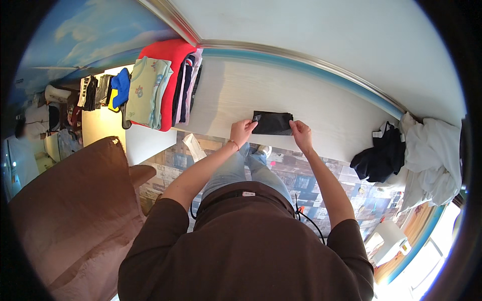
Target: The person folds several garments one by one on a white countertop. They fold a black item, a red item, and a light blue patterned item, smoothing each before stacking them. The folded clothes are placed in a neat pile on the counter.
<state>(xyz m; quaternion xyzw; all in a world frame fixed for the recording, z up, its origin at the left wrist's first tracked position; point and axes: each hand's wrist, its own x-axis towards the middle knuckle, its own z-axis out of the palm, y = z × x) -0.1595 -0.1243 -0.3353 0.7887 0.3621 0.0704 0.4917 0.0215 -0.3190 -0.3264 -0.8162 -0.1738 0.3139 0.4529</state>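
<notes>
A flat, dark rectangle of folded black cloth (pixel 272 123) lies on the pale wooden surface (pixel 236 85) in front of me. At its left edge, my left hand (pixel 242 132) pinches a corner between thumb and fingers. My right hand (pixel 302 136) grips the opposite end in the same way, so the cloth stretches straight between both hands. Which kind of garment it is, I cannot tell. To the left of it, on the same surface, stands a stack of folded clothes (pixel 148 90), with a pale green printed piece and a red one showing.
Smaller folded pieces, among them a blue one (pixel 120 86), sit farther left. A black garment (pixel 384 153) and a white cloth heap (pixel 432 150) lie at the right end. A brown covered seat (pixel 75 215) is at my left. A metal-edged rail (pixel 301 62) runs behind the surface.
</notes>
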